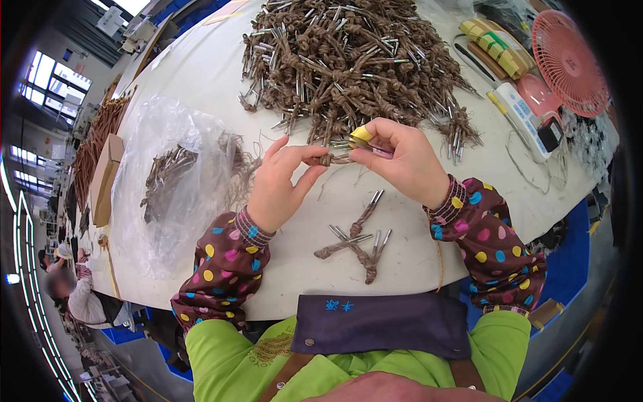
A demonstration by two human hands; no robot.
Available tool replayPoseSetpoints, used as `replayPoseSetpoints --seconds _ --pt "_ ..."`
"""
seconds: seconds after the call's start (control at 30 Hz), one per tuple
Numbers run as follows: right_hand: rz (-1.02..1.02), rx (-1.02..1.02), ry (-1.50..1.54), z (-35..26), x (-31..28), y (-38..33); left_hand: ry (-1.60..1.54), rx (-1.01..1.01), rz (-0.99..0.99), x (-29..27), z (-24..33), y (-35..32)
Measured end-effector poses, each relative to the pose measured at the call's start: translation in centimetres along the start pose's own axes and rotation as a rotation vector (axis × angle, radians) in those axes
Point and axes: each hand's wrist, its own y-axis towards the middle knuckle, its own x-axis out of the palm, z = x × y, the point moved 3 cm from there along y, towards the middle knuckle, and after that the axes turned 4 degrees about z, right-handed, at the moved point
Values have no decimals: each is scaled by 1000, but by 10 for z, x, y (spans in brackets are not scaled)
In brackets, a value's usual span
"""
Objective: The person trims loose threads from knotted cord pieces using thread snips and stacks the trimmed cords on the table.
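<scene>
My left hand (278,181) pinches a knotted brown cord (325,160) between thumb and forefinger, just in front of a big pile of similar cords (335,60) with silvery metal tips. On the other side, my right hand (405,161) is closed round a small metal tool (372,145), which looks like thread snips; its far part is hidden by the fingers. Something yellow (362,133) wraps a fingertip of that hand. The tool is close to the held cord; whether they touch I cannot tell. Several knotted cords with metal tips (365,258) lie nearer me on the white table.
A clear plastic bag (171,194) with darker cords stands left, beside a cardboard box (107,179). At the right are a pink fan (569,63), a white power strip (522,120), a yellow-wrapped bundle (499,47) and loose threads. Another person (90,298) sits far left.
</scene>
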Motion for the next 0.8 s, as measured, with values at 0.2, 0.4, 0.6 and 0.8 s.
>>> replayPoseSetpoints --seconds 0.2,0.4,0.6,0.8 --pt "-7 -92 -81 -12 -1 -8 -539 -345 -140 10 -8 -7" --pt "39 -243 -198 -9 -2 -7 -851 -434 -178 14 -4 -8" --pt "130 -274 -267 -22 -7 -9 -367 -237 -11 8 2 -8" --pt "119 -625 -784 -24 -1 -16 -263 -175 103 8 7 -7"
